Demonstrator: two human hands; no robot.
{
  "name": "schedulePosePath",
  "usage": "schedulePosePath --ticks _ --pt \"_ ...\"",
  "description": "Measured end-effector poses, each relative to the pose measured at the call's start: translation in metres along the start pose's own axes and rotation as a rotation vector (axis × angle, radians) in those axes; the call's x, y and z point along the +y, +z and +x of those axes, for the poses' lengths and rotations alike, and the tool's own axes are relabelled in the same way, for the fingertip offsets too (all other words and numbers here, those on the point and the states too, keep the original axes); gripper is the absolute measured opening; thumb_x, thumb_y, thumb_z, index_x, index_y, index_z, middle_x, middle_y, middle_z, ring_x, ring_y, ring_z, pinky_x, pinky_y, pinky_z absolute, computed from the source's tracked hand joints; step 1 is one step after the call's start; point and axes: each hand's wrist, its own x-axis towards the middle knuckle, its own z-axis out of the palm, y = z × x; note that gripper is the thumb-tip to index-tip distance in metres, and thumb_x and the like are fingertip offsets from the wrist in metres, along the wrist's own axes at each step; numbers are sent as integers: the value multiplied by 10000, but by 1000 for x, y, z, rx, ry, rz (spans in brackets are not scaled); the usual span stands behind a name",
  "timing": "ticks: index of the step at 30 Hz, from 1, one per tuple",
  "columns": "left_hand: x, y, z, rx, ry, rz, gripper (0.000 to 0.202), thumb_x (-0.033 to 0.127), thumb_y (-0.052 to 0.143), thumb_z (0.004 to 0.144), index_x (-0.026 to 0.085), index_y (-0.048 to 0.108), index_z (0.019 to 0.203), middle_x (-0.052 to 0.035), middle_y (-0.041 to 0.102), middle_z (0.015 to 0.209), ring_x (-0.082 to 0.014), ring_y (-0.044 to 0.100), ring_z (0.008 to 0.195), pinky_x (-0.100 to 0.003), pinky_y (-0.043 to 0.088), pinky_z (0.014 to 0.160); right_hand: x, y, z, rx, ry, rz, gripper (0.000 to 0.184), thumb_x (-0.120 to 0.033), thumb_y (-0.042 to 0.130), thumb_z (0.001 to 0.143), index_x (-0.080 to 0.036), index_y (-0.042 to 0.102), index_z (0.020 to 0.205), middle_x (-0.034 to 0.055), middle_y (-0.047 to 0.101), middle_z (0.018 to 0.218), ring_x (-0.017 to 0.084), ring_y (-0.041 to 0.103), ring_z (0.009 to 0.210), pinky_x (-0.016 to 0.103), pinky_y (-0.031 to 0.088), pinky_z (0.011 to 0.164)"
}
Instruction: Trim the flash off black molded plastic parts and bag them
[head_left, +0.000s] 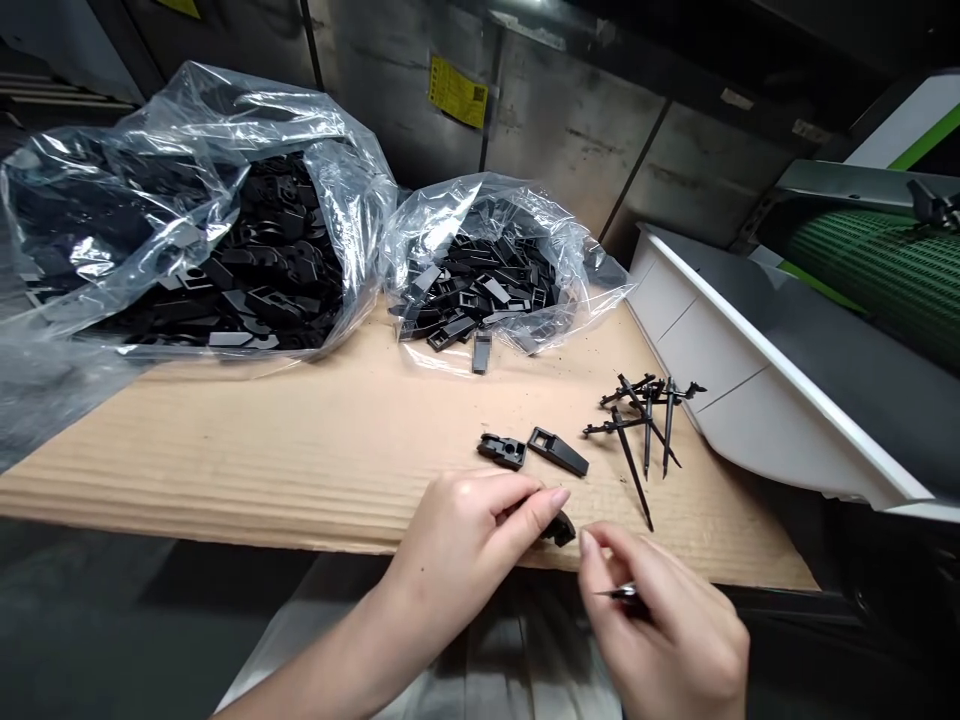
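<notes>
Left hand (457,565) pinching a black plastic clip (560,530), right hand (664,635) gripping a thin black pin (619,594). Two more clips (559,452) and a pile of pins (646,440) loose on the cardboard sheet (225,470); a large plastic bag (97,190) and a smaller bag (480,205) still heaped with parts.

No readable text anywhere. Yellow sticker (458,92) on the metal wall (570,130), its print too blurred to make out. Two small pale labels (736,98) right of that sticker, equally unreadable; a yellow patch (177,6) left of it, cut off by the frame.

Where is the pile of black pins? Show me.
In the head view, the pile of black pins lies on the right of the cardboard sheet, between the white panel and two black plastic parts.
</notes>
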Motion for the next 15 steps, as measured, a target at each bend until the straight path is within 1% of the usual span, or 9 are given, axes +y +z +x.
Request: schedulePosePath --ticks 2,4,5,6,8,9,11,13,15 --pt "-1 -2 -2 -2 -15 -25 310 259 458 856 164 602 598 26 579 544 -107 540 508 -183 400 500 2 -7 0 66 170 4 66 -133 570 752 -180 608 723 -1 619 545 108 545 424 212 437 480" --pt "-4 -5 -5 -10 -27 -107 156 230 510 831 192 655 790 11 655 731 -129 602 661 -191 455 614 6 -13 -1 45 379 59 121 -247 597 738 -193 609 631 -18 561 475 98 483 381 213 410 438" --pt "-6 -6 -7 -7 -34 -175 152 201 537 813 220 644 918 6 667 861 -140 614 763 -200 467 685 7 -15 0 1 491 117 184 -308 598 732 -193 605 588 -27 514 436 92 449 368 209 387 410" --pt "-8 -7 -8 -6 -43 -251 249 166 556 795 250 610 1023 6 656 969 -147 610 847 -208 469 744 8 -16 1 -58 601 199 228 -363 596 723 -190 609 574 -35 472 415 83 414 361 202 358 384" --pt "-11 -8 -11 9 -79 -380 378 101 564 769 282 566 1101 11 635 1055 -150 600 920 -214 468 795 7 -15 6 -173 787 414 248 -420 605 701 -180 642 653 -46 438 431 63 369 371 179 296 352" --pt "-13 -8 -12 21 -101 -421 387 83 559 764 284 571 1094 12 641 1045 -149 605 914 -214 473 797 6 -13 10 -221 852 529 262 -428 618 689 -175 657 744 -41 467 469 54 362 385 170 272 351" --pt "-14 -8 -12 40 -140 -461 359 78 557 758 272 596 1058 9 654 1012 -152 614 893 -225 479 804 3 -8 20 -319 917 737 338 -428 650 665 -170 652 885 -25 528 553 36 340 401 159 237 361" --pt "-14 -8 -10 50 -165 -491 343 86 559 755 260 602 1048 2 658 1002 -158 617 889 -240 480 818 1 -2 28 -406 949 890 385 -437 668 650 -161 648 916 -12 559 585 22 321 393 154 223 369" --pt "-12 -8 -8 44 -185 -500 350 81 553 753 254 596 1055 -4 661 994 -162 621 884 -243 487 809 1 5 32 -460 979 975 409 -460 680 631 -150 648 896 -7 572 569 9 303 364 150 208 362"
